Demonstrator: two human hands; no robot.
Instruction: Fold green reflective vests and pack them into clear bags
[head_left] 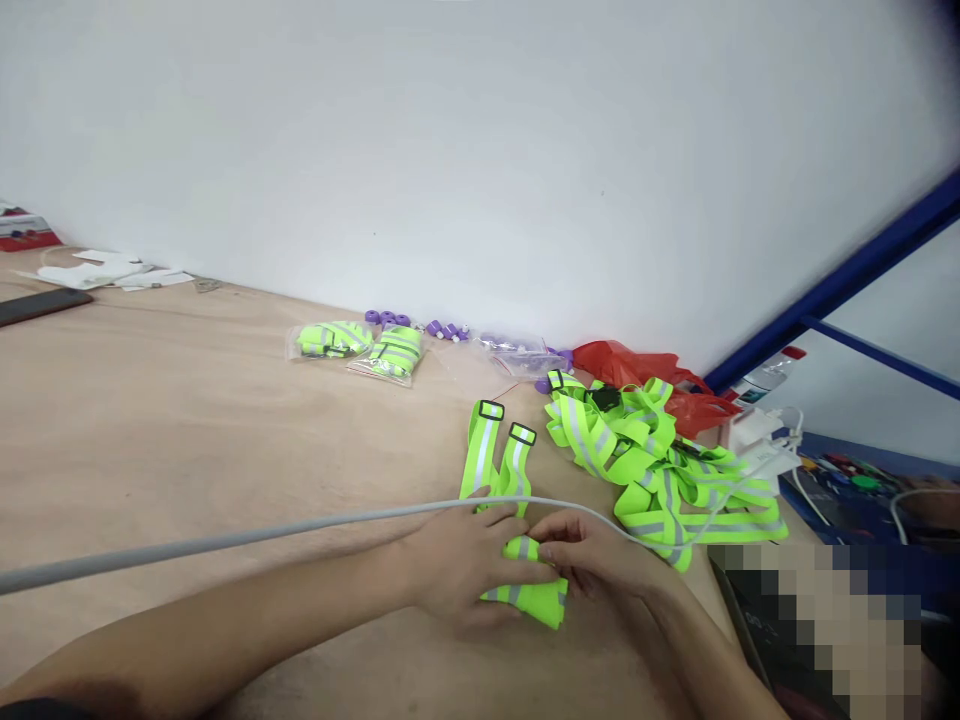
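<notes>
A fluorescent yellow-green reflective strap (536, 602) with grey stripes lies folded in a small bundle on the wooden surface under my hands. My left hand (472, 562) lies across it from the left, its fingers bent over the folds. On the right side of the bundle, my right hand (589, 550) pinches the strap with thumb and fingers. Two strap ends with black buckles, the taller one (481, 455) and the shorter one (516, 462), stretch away beyond my left hand. Some of my right fingers are hidden behind the strap.
A heap of loose reflective straps (652, 450) lies to the right, before a red plastic bag (630, 365). Bagged straps (394, 352) and purple rolls (386, 319) sit near the wall. A grey cable (300, 525) crosses above my left forearm. A blue frame (847, 270) stands right.
</notes>
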